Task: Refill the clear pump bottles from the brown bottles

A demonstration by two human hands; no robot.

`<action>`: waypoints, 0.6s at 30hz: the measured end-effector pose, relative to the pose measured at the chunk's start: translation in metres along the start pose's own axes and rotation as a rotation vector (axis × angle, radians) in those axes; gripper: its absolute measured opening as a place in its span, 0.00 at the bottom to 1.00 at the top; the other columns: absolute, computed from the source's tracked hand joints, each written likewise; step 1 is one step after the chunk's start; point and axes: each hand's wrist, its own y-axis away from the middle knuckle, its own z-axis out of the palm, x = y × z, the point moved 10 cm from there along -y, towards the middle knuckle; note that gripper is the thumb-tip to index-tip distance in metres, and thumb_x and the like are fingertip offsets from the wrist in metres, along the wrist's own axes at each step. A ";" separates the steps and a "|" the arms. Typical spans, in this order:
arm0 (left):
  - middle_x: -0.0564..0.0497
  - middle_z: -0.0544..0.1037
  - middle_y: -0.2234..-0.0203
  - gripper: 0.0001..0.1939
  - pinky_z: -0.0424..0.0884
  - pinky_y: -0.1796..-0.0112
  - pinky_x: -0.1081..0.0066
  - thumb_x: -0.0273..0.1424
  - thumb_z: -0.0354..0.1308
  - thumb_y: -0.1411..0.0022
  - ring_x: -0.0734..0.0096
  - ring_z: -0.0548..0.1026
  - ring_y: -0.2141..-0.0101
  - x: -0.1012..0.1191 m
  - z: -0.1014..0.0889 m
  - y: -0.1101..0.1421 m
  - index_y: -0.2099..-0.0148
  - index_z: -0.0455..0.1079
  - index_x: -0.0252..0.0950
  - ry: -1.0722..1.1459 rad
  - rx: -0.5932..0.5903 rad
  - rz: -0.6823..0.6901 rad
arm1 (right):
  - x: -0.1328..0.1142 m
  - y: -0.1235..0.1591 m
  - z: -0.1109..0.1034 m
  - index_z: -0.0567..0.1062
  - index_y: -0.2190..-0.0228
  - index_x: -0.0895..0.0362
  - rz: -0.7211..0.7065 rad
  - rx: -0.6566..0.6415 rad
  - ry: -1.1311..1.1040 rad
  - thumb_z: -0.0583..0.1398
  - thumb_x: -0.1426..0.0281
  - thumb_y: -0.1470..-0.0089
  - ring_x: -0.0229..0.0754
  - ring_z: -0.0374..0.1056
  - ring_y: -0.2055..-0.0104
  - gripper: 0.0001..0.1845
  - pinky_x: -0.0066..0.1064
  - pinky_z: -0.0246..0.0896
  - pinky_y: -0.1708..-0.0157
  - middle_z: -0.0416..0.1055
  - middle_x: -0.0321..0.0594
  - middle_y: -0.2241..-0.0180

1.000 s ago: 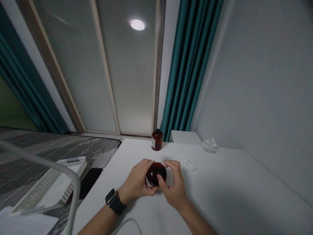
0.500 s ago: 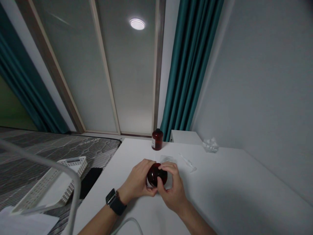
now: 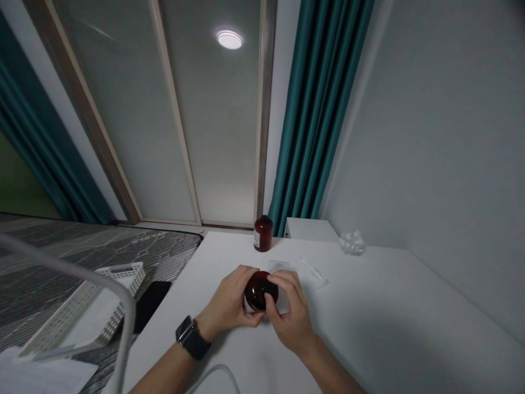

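Both my hands hold a dark amber glass jar (image 3: pixel 256 291) just above the white table (image 3: pixel 369 306), and part of a white label shows at its lower left. My left hand (image 3: pixel 227 302) cups its left side, and my right hand (image 3: pixel 290 312) grips its right side with the fingers curled over it. A matching amber bottle (image 3: pixel 263 234) with a white label stands upright at the table's far edge. Beyond my right hand lie a flat clear packet (image 3: pixel 279 266) and a slim clear dropper (image 3: pixel 314 273).
A crumpled clear plastic wrap (image 3: pixel 353 242) lies at the far right, near a white cabinet (image 3: pixel 309 230). A wall bounds the table's right side. Left of the table are a white perforated basket (image 3: pixel 98 301) and a black flat device (image 3: pixel 150 305). A white cable (image 3: pixel 213 377) crosses the near edge.
My right fingers have shifted around the jar, which has turned slightly between my hands. The view has tilted a little, moving the background.
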 end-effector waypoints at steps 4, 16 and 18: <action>0.44 0.72 0.56 0.35 0.73 0.58 0.59 0.31 0.64 0.52 0.55 0.72 0.57 -0.002 0.001 -0.001 0.42 0.55 0.39 -0.004 -0.006 -0.008 | -0.001 0.000 -0.004 0.67 0.48 0.53 0.016 0.014 0.013 0.54 0.80 0.42 0.48 0.66 0.52 0.21 0.46 0.68 0.54 0.69 0.46 0.56; 0.45 0.71 0.56 0.35 0.73 0.57 0.59 0.30 0.65 0.52 0.55 0.72 0.56 -0.012 0.001 0.003 0.43 0.56 0.39 0.026 -0.006 -0.061 | 0.012 0.000 -0.004 0.71 0.49 0.52 0.104 -0.019 0.043 0.56 0.76 0.39 0.47 0.66 0.54 0.17 0.43 0.68 0.55 0.69 0.45 0.57; 0.45 0.71 0.55 0.36 0.73 0.56 0.59 0.30 0.66 0.52 0.55 0.72 0.56 -0.013 0.002 0.003 0.42 0.56 0.39 0.033 -0.007 -0.064 | 0.012 0.000 -0.005 0.71 0.50 0.52 0.094 -0.005 0.037 0.57 0.76 0.39 0.47 0.67 0.54 0.16 0.43 0.68 0.55 0.70 0.44 0.58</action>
